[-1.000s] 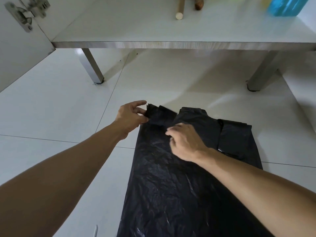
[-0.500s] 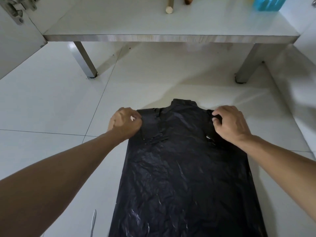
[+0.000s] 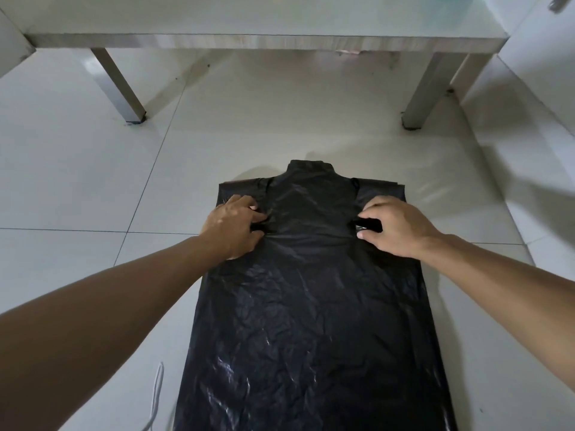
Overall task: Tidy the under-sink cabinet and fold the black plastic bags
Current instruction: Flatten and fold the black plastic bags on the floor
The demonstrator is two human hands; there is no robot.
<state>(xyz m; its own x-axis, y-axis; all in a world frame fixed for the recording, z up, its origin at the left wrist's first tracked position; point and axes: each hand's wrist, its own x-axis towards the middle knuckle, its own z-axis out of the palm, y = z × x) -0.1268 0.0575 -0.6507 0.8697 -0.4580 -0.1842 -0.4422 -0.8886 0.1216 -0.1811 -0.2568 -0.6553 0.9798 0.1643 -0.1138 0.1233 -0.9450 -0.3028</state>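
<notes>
The tiled floor [image 3: 77,181] fills the view. At 12 o'clock a low shelf [image 3: 264,42] stands on two metal legs [image 3: 119,85]. A black plastic bag [image 3: 311,321] lies flat on the floor at the centre, its long axis running from 6 to 12 o'clock, handles pointing to 12. The left hand [image 3: 231,227] pinches the plastic near the bag's left shoulder at 10 o'clock. The right hand [image 3: 393,225] pinches a fold near the right shoulder at 2 o'clock. A white cord [image 3: 155,396] lies at 7 o'clock beside the bag.
</notes>
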